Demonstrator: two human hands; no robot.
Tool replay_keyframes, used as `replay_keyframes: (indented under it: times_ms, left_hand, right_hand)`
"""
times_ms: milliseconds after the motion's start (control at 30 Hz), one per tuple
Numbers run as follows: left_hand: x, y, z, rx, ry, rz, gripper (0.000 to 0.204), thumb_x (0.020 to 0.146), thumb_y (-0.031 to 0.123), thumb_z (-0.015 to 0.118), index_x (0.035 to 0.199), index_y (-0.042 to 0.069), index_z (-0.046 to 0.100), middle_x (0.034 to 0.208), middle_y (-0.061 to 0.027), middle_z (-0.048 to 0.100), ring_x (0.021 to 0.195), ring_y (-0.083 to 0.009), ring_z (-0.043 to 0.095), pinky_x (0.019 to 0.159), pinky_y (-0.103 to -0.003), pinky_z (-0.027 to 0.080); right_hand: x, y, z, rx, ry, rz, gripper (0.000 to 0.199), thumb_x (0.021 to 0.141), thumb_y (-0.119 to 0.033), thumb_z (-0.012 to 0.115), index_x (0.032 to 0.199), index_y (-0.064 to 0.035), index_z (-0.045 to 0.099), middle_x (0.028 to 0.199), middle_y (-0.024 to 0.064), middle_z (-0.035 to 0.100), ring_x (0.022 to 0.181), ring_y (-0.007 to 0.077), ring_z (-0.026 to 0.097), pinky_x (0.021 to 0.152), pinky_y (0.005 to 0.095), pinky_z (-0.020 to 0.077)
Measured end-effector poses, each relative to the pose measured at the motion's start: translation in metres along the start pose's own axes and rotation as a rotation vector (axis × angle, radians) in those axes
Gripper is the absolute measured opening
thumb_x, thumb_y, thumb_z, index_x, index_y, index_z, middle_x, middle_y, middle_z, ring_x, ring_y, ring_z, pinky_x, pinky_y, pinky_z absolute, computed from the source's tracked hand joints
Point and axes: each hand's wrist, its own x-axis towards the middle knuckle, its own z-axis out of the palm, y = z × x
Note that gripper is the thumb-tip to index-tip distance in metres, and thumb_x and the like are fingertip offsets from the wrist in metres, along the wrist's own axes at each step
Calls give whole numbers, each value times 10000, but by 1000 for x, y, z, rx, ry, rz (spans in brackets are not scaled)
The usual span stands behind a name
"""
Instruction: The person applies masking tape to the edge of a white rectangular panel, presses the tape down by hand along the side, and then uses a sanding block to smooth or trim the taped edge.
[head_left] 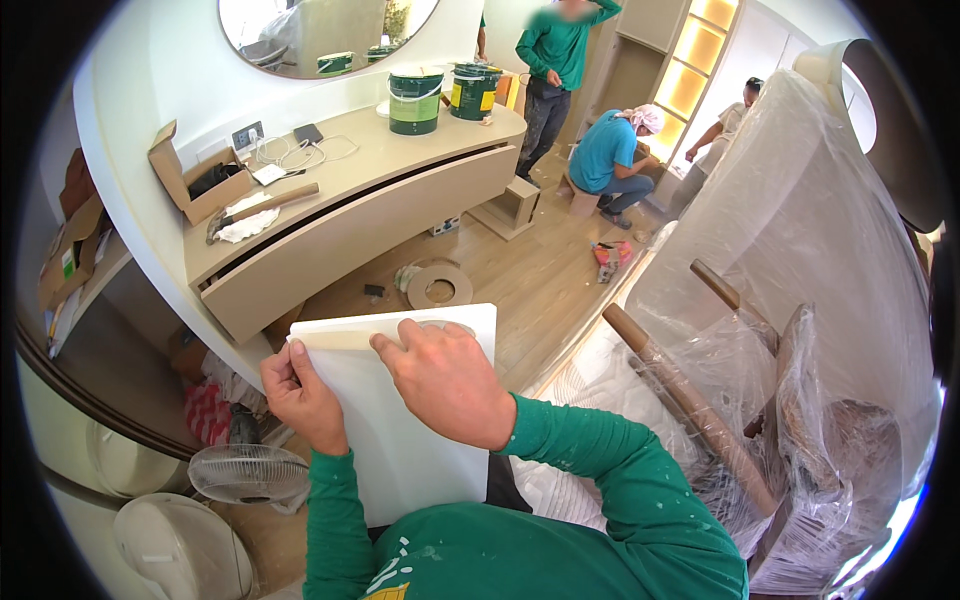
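Observation:
A flat white panel [410, 440] stands tilted in front of my body, its lower end against me. My left hand [305, 393] grips its upper left corner, thumb on the face and fingers along the edge. A cream strip [345, 338], like masking tape, runs along the top of the panel. My right hand [440, 375] is closed over that top part, its index finger pressing near the strip. Behind the knuckles shows the curved rim of a pale, round thing [455, 327]; the hand hides most of it.
Ahead stands a beige counter [370, 140] with a hammer [265, 205], an open carton [205, 185] and two green buckets [416, 103]. Plastic-wrapped furniture [790, 300] fills the right. A fan [248, 473] is at lower left. Co-workers [610, 150] are farther back.

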Motion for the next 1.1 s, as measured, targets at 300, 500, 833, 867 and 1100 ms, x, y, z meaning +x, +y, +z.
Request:
replay_keyframes:
  times_ms: [300,500,833,867,1100]
  left_hand:
    - [0,-2,1,18,0,0,159,1068,135,648,1005,-10,624,933,-69,714,834,-93,629,771,-262,526]
    - [3,-3,6,-16,13,-12,157,1063,134,656,1008,-11,633,938,-69,714,831,-94,632,764,-261,529]
    - [-3,4,2,-58,25,-42,134,1025,94,699,1000,-19,633,964,-84,721,857,-101,652,788,-263,542]
    - [-2,4,0,-47,34,-25,139,1030,104,699,1000,-16,634,945,-72,720,838,-90,647,767,-251,534]
    - [-8,4,-2,106,28,-20,126,1022,104,703,996,1,634,909,-29,676,827,-93,608,764,-263,519]
  right_hand:
    - [-1,3,2,-8,-5,1,435,817,-88,686,1249,-49,721,843,64,564,704,218,645,680,359,509]
    - [3,6,4,-15,24,0,404,832,-98,667,1230,-58,724,845,75,575,713,234,651,674,380,515]
    - [-1,-1,-3,32,72,5,345,848,-103,683,1183,-77,761,809,80,593,682,250,647,616,373,506]
    - [-1,-3,-2,22,74,20,348,849,-97,690,1189,-81,765,799,77,583,676,246,639,613,372,501]
    - [-8,-2,-5,50,37,23,334,862,-106,684,1186,-88,761,794,86,576,659,253,630,621,388,505]
